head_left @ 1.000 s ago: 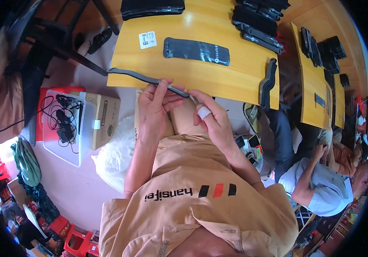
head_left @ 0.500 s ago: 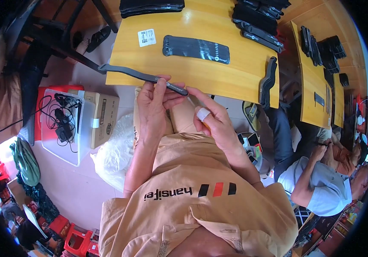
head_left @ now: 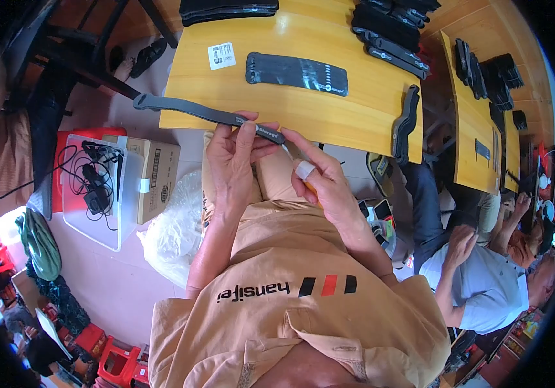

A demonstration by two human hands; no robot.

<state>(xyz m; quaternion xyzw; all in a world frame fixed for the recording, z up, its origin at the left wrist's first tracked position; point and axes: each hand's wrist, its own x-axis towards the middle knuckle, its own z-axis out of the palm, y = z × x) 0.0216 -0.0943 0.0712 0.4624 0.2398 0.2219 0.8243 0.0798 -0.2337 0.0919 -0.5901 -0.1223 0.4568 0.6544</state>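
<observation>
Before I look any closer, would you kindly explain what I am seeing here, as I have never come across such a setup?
Certainly. There is no machine here: a person works with two bare hands. The view comes from the left of two wide fisheye cameras on the person's head, looking down, so straight edges bend near the rim.

The left hand has a long dark strap in its grip. The right hand, with a white wrap on one finger, holds a thin tool by the strap's end; whether they touch is hard to tell.

On the yellow wooden table lie a flat, dark, shiny piece, a white label, and dark stacks along the far side.
</observation>
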